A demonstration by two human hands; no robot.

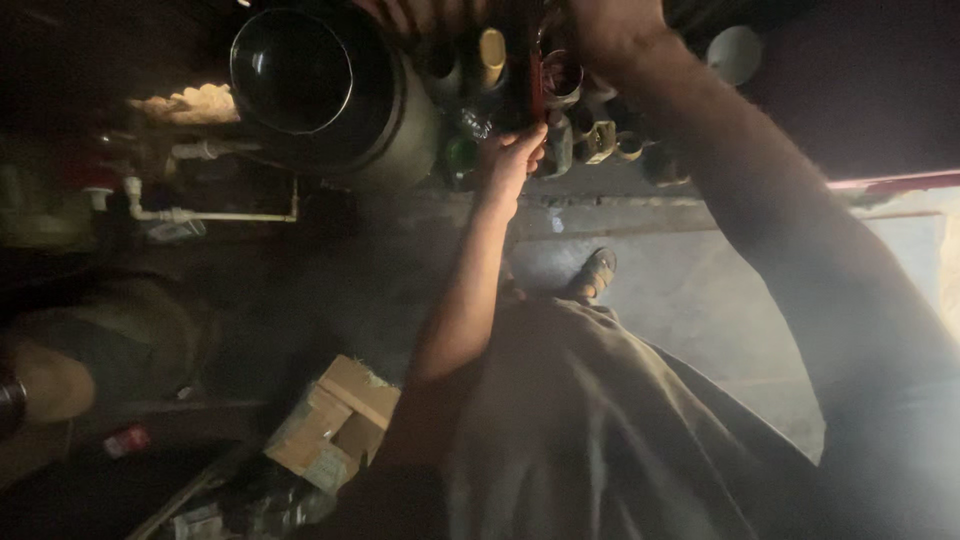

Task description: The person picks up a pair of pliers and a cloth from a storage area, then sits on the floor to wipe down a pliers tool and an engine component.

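Grey cloth (pixel 600 440) of the person's garment fills the lower centre of the frame, nearest the lens. Lower left of it: a cardboard box (pixel 335 420) lying tilted on the dark floor, apparently just dropped among clutter.

Both arms run up the frame from there. Left hand (pixel 512 160), upper centre, has fingers curled around the lower end of a dark red-edged tool (pixel 532 85), likely to steady it. Right hand (pixel 600 30), at the top edge, is closed over the upper end of the same tool; its fingers are partly cut off by the frame, so the exact grip is unclear.

Tool sits among small pipe fittings (pixel 600 140), crowded close together. Large black pipe (pixel 330 90), upper left, lies on its side with its open mouth toward the camera. White piping (pixel 215 214) runs at left. Sandalled foot (pixel 595 273) stands on the concrete floor (pixel 700 300), centre.
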